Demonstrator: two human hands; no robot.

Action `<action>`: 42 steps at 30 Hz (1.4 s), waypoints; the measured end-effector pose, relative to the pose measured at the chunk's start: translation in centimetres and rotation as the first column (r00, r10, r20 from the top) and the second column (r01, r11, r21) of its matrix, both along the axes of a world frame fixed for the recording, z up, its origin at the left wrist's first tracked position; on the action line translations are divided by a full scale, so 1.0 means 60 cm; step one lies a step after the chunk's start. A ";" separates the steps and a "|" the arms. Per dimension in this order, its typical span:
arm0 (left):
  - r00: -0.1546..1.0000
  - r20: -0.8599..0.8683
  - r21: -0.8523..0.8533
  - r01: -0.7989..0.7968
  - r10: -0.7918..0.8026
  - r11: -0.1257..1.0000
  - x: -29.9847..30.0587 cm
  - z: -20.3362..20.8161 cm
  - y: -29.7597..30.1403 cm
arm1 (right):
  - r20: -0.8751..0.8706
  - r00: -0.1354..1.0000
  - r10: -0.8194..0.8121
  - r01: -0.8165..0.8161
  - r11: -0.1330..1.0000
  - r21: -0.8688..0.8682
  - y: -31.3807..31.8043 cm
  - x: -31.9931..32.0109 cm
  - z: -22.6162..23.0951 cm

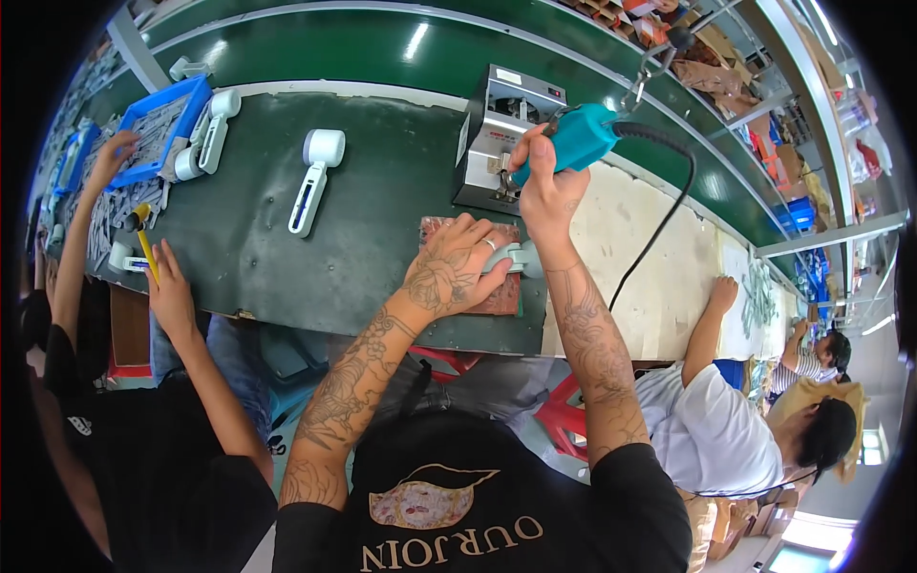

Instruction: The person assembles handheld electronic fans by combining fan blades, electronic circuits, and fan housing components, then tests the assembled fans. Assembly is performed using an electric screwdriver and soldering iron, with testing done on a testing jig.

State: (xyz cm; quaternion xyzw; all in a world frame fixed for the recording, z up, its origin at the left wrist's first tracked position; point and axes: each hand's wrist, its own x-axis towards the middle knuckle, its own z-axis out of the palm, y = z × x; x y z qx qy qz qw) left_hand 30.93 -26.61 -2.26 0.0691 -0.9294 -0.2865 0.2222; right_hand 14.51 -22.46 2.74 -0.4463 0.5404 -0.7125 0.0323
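Note:
My right hand (pixel 554 196) is wrapped round a teal electric screwdriver (pixel 585 134). The driver's tip points down and left at the front of a grey box-shaped screw feeder (pixel 497 167). Just below the feeder, my left hand (pixel 458 263) presses a white and grey plastic piece (pixel 514 258) onto a reddish pad (pixel 495 304); its fingers cover much of that piece. To the left, a white device with a round head and a long slotted handle (pixel 310 191) lies on the green mat (pixel 258 191).
A black cable (pixel 683 186) loops down from the driver on the right. At left a co-worker's hand (pixel 172 291) holds a yellow hammer (pixel 143 224) near a blue bin (pixel 196 105) of grey parts. Another person (pixel 707 411) sits at right beside the cardboard-covered table (pixel 621 248).

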 end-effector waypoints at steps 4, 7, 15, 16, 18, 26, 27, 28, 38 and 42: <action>1.000 -0.019 -0.038 -0.023 0.023 0.999 0.001 -0.009 0.005 | 0.059 0.998 0.007 -0.008 1.000 0.023 0.005 -0.005 0.001; 0.998 -0.034 -0.045 -0.051 0.050 0.998 0.006 -0.011 0.004 | 0.107 0.994 0.012 -0.022 0.995 0.096 0.009 0.009 0.014; 0.999 0.024 -0.027 -0.023 0.024 0.999 -0.003 -0.013 -0.002 | 0.230 0.970 -0.082 0.043 0.984 0.170 0.116 0.053 0.024; 0.999 0.028 -0.023 -0.020 0.021 1.000 -0.003 -0.011 -0.003 | 0.237 0.971 -0.033 0.002 0.991 0.131 0.124 0.055 0.018; 0.999 0.044 0.044 0.013 -0.015 0.999 -0.001 0.008 -0.004 | 0.248 0.969 -0.003 -0.025 0.994 0.108 0.138 0.060 0.017; 1.000 -0.021 0.007 0.001 -0.001 1.000 -0.001 -0.002 -0.001 | 0.267 0.964 0.000 -0.035 0.991 0.128 0.147 0.063 0.003; 1.000 -0.009 0.003 0.002 -0.002 1.000 -0.001 -0.003 0.000 | 0.254 0.967 -0.022 -0.018 0.988 0.154 0.147 0.064 0.001; 1.000 -0.006 0.004 0.003 -0.003 1.000 -0.001 -0.003 0.002 | 0.257 0.966 -0.024 -0.016 0.988 0.155 0.148 0.064 -0.005; 1.000 0.002 0.010 0.009 -0.009 1.000 0.000 0.001 0.002 | 0.256 0.966 0.042 -0.065 0.994 0.083 0.135 0.068 -0.026; 0.999 -0.041 -0.006 -0.010 0.009 1.000 -0.006 0.007 0.010 | 0.263 0.964 0.024 -0.051 0.994 0.095 0.141 0.066 -0.027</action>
